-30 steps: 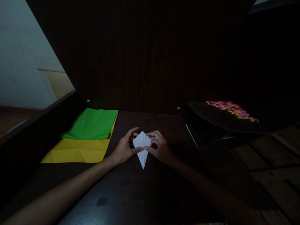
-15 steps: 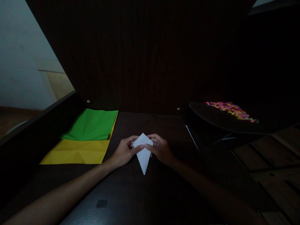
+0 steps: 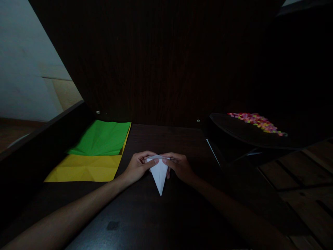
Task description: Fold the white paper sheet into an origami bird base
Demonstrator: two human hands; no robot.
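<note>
Centrally, a folded white paper is being pinched at its wide end by the left hand and the right hand, thumbs on its face, other fingers behind. Its narrow tip is being left free nearer the wearer, over the dark tabletop.

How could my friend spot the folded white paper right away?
Find the dark desk, then look near its middle, at the left grip and right grip. Between them they hold the folded white paper, its sharp tip pointing toward the person. It's pointy and white, unlike the wide green sheet and yellow sheet to the left.
</note>
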